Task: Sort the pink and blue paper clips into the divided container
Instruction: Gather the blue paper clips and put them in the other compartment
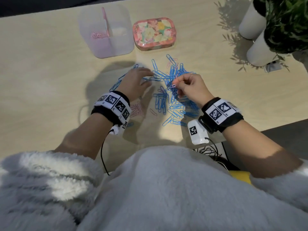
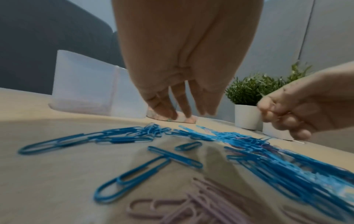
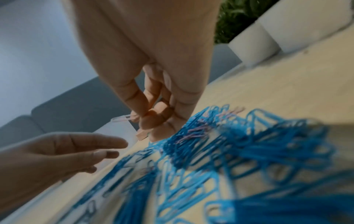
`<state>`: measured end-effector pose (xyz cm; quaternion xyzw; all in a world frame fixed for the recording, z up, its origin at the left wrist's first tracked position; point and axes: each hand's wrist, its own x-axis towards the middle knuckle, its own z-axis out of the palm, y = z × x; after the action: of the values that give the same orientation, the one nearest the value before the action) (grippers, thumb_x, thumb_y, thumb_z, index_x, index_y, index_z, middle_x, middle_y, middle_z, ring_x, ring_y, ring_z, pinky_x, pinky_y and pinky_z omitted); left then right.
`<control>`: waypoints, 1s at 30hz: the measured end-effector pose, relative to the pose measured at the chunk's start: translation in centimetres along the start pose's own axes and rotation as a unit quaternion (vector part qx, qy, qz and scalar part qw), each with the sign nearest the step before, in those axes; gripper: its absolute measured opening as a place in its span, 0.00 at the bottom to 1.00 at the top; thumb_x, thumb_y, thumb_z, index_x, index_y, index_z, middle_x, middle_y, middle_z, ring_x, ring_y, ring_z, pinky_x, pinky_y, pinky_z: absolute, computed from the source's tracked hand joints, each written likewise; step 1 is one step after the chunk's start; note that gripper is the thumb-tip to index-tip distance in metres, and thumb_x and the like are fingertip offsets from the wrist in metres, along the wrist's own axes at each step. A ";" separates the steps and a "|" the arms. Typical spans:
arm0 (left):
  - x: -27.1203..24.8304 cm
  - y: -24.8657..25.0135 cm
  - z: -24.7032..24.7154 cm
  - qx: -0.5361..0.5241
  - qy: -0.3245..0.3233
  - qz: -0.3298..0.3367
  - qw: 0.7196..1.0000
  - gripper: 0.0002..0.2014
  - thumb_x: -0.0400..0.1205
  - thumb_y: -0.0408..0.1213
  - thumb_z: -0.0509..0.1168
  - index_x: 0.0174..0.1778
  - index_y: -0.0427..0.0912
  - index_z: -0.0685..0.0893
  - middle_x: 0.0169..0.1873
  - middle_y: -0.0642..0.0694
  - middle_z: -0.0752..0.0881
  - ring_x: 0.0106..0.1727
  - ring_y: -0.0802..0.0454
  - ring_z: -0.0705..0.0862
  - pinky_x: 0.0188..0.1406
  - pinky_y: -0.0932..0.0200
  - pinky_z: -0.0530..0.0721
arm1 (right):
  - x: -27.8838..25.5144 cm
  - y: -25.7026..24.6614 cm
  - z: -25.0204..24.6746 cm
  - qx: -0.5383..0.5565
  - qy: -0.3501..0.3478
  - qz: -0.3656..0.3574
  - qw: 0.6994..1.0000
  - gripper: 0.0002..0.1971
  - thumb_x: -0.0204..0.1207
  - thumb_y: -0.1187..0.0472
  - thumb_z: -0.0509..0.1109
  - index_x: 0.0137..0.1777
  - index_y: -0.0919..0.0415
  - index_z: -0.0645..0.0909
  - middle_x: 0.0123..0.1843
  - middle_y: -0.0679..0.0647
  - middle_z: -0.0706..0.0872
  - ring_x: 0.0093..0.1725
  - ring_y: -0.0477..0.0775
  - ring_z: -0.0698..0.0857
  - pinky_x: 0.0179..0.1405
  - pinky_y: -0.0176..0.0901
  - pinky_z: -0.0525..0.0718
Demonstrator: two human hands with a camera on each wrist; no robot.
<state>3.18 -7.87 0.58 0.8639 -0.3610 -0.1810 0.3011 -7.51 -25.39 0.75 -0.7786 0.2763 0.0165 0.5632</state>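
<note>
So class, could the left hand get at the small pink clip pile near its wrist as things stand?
Probably yes. The left hand is open and holds nothing, and the pink clip pile lies uncovered on the table beside its wrist.

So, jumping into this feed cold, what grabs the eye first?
The sprawl of blue paper clips on the table between both hands. Next, the right hand pinching a pink paper clip above that pile, and the divided container at the far left, pink clips in its left compartment.

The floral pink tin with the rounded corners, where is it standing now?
In the head view the floral pink tin stands at the far side of the table, directly right of the translucent divided container, beyond the blue paper clips.
</note>
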 end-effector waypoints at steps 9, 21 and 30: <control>-5.2 -1.9 -1.4 0.031 0.002 -0.074 0.997 0.07 0.77 0.29 0.65 0.48 0.37 0.85 0.46 0.39 0.83 0.44 0.49 0.79 0.45 0.60 0.73 | -0.4 -1.9 6.4 -0.178 -0.163 -0.130 0.962 0.09 0.69 0.72 0.68 0.43 0.66 0.89 0.37 0.52 0.87 0.30 0.35 0.78 0.34 0.17 0.72; -13.0 -5.0 -1.1 0.045 -0.056 -0.138 0.988 0.11 0.68 0.35 0.76 0.44 0.39 0.86 0.42 0.40 0.81 0.46 0.42 0.81 0.43 0.58 0.74 | -1.9 1.8 2.3 -0.344 -0.128 -0.134 0.920 0.07 0.71 0.71 0.65 0.44 0.65 0.84 0.49 0.63 0.84 0.50 0.63 0.83 0.51 0.49 0.78; -9.8 -2.4 -0.1 0.072 -0.021 -0.107 0.991 0.18 0.72 0.38 0.74 0.56 0.38 0.83 0.51 0.38 0.81 0.52 0.41 0.80 0.53 0.50 0.77 | -4.2 0.1 5.6 -0.393 -0.161 -0.167 0.890 0.06 0.71 0.60 0.67 0.44 0.56 0.85 0.48 0.56 0.85 0.54 0.60 0.83 0.45 0.50 0.79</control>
<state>-2.15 0.73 0.06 0.9129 -0.2848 -0.2039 0.2096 -9.55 -18.76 0.03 -0.9576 0.0182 0.1544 0.2425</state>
